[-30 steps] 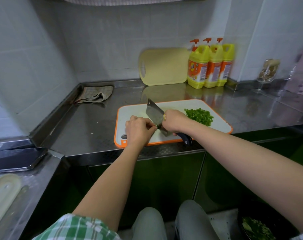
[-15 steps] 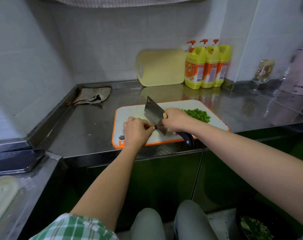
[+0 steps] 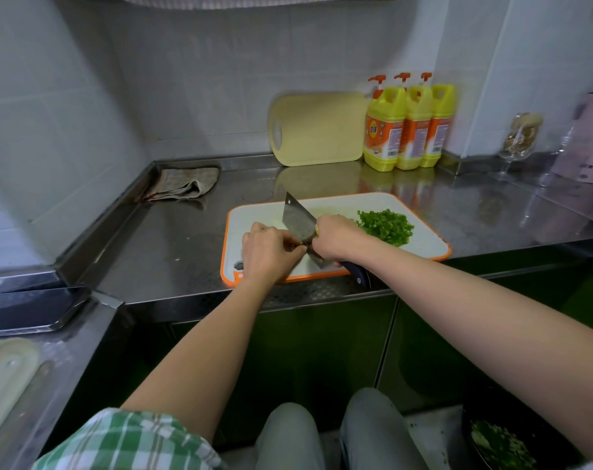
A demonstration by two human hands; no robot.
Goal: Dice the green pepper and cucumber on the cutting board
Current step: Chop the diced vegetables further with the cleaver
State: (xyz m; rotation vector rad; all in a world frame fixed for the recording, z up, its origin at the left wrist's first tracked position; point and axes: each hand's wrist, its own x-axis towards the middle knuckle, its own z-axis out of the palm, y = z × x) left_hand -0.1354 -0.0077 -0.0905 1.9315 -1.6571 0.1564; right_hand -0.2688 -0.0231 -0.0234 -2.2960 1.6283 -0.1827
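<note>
Hardly anything has shifted over the last second. The cleaver keeps its slant, with the tip raised toward the back wall and the heel low over the cutting board. Both grips sit where they were, and only the view has drifted a little.

The right grip is clenched round the cleaver where the blade meets the handle. The dark handle end pokes out past the front edge of the surface.

The left grip is curled against the blade's left side, fingertips and thumb meeting at the steel. I cannot tell whether they pinch anything.

The diced green pepper lies heaped on the board's right half, just beside the right grip, unchanged. A pale sliver shows past the left knuckles; I cannot tell whether it is cucumber. The board lies along the surface's front edge.
</note>
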